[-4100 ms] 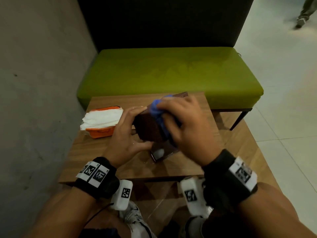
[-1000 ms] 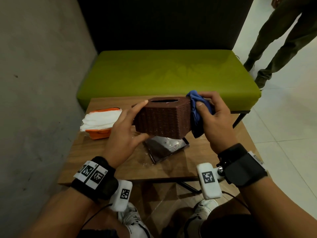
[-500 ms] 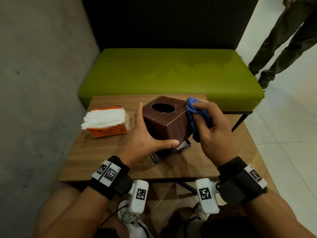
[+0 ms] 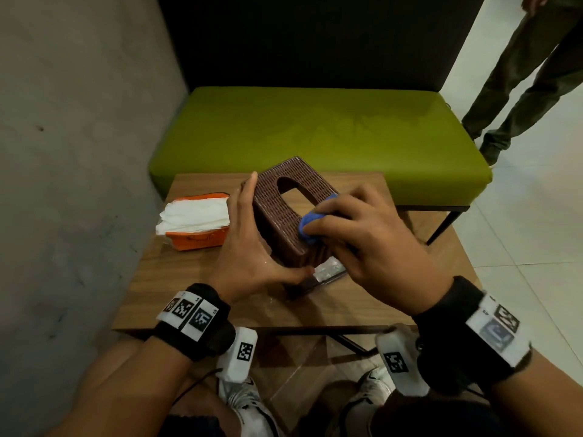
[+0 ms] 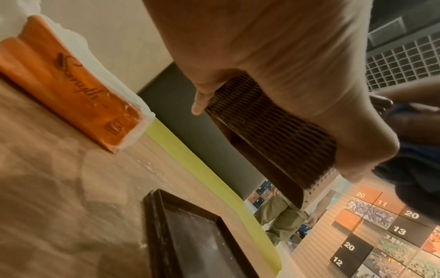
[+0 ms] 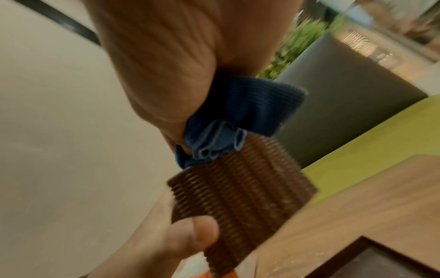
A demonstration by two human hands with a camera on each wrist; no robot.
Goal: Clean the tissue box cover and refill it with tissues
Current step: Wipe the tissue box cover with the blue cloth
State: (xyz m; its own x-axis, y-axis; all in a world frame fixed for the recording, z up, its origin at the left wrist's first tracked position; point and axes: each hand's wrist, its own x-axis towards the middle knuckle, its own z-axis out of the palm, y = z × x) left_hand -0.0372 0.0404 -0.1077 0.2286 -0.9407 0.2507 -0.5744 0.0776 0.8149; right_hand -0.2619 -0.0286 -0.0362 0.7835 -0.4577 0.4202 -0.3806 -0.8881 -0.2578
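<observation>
From the head view, the left hand (image 4: 249, 250) grips the brown woven tissue box cover (image 4: 284, 209), tilted above the wooden table (image 4: 195, 294), while the right hand (image 4: 372, 244) presses a bunched blue cloth (image 4: 307, 227) onto its top. An orange tissue pack (image 4: 197, 222) lies just left. The left wrist view shows a dark tray (image 5: 197, 237) lying under the cover, seemingly dusty. The blurred right wrist view shows cloth meeting weave.
</observation>
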